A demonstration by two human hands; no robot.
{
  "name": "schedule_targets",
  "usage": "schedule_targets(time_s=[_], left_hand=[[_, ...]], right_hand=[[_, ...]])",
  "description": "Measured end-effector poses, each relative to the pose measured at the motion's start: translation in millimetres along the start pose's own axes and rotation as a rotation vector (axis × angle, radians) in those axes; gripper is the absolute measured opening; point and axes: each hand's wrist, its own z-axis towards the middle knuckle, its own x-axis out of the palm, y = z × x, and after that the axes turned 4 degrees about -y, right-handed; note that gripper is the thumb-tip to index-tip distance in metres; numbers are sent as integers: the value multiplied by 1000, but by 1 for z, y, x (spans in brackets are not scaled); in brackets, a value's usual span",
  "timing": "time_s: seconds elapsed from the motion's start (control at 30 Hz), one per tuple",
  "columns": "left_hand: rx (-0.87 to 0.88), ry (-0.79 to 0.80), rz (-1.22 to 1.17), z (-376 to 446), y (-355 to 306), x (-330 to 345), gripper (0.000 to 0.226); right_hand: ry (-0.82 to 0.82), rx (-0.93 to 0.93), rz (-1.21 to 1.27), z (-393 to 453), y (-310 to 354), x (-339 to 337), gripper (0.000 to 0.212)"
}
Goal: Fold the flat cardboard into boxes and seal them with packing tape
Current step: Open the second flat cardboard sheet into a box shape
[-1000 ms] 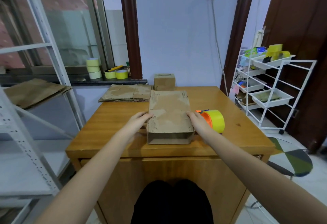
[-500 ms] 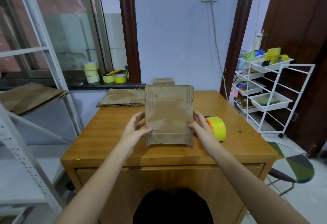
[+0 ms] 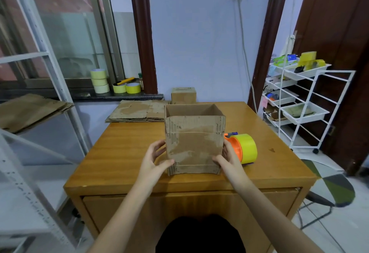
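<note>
a worn cardboard box [image 3: 194, 144], opened into a square tube, stands upright near the front edge of the wooden table [image 3: 123, 152], its top open and the upper flaps standing straight up. the left hand [image 3: 154, 161] grips the box's left side low down, thumb pressed on the near face and fingers curled round the left edge. the right hand [image 3: 227, 159] holds the right side the same way, thumb on the near face, fingers round the right corner. whether the bottom flaps rest on the table or hang just above it cannot be told.

just right of the box, close behind the right hand, lies an orange tape dispenser with a yellow tape roll [image 3: 242, 148]. a stack of flat cardboard [image 3: 137, 110] overhangs the table's far left corner, and a small folded box [image 3: 183, 95] sits at the far edge against the wall. the table surface to the left of the box and along the right side is bare wood.

spare tape rolls [image 3: 99, 80] sit on the window ledge. a white metal shelf [image 3: 52, 68] with more flat cardboard stands close to the table's left, and a white wire cart [image 3: 311, 96] stands to the right, with a strip of floor between it and the table.
</note>
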Motion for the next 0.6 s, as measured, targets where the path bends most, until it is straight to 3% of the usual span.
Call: schedule_targets(time_s=[0.27,0.43,0.6], left_hand=[[-37,-10,155,0,-11,-10,38],[-11,-110,51,8,-36,-8,28],[-39,-120,21,20,-62,5,31]], right_hand=[[-60,-6,17,-2,7,-8,48],[-147,-37,49,2,38,-3,45],[-186,-57,10,17,70,4,65]])
